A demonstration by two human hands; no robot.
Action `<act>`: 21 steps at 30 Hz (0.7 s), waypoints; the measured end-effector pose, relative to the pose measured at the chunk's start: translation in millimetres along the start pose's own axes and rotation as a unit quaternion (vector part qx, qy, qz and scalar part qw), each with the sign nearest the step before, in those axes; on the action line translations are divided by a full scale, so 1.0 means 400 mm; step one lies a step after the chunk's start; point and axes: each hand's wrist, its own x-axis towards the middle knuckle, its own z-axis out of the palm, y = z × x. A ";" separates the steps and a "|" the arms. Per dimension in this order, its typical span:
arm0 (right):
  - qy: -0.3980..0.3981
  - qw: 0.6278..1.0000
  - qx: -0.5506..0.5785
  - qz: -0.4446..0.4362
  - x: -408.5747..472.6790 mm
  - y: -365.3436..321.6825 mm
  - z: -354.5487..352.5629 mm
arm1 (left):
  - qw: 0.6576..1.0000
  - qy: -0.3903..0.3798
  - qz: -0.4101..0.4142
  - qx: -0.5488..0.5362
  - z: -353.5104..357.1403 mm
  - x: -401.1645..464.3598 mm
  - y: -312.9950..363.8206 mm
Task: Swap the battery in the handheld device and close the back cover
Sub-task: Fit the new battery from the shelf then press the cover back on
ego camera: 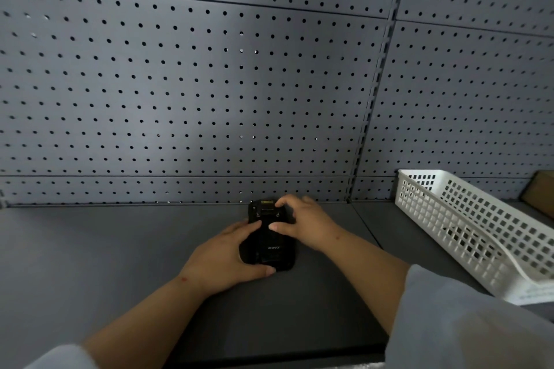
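While the black rugged plastic handheld device [269, 241] lies back-up on the grey counter [120, 249], left hand [223, 260] cupping its edge, right hand [302, 223] pinching its top, it looks stiff, compact, best gripped by its sides.

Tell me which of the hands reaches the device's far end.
The right hand: its fingers touch the handheld device near the pegboard; the left hand steadies its near end.

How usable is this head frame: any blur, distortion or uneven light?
Head view: wide-angle bend curves the pegboard seams; a soft bright patch falls mid-wall and the corners darken; peg holes smear toward the edges; the black device under the left hand and right hand shows little detail.
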 end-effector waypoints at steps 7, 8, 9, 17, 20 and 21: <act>0.008 0.998 -0.063 0.001 -0.019 -0.001 0.009 | 1.000 0.004 0.000 -0.011 -0.001 -0.003 0.008; 0.009 0.997 -0.075 -0.002 -0.021 -0.003 0.009 | 1.000 0.005 0.001 -0.010 -0.001 -0.003 0.009; 0.009 0.996 -0.091 -0.006 -0.022 -0.005 0.007 | 1.000 0.006 0.002 -0.009 0.000 -0.002 0.009; -0.012 0.986 -0.166 -0.013 -0.022 -0.027 -0.010 | 1.000 0.009 0.008 0.004 0.002 -0.003 0.008; -0.026 0.984 -0.174 -0.005 -0.020 -0.034 -0.017 | 1.000 0.010 0.012 0.000 0.003 -0.003 0.008; -0.029 0.984 -0.174 -0.003 -0.018 -0.037 -0.018 | 1.000 0.010 0.012 -0.001 0.004 -0.003 0.008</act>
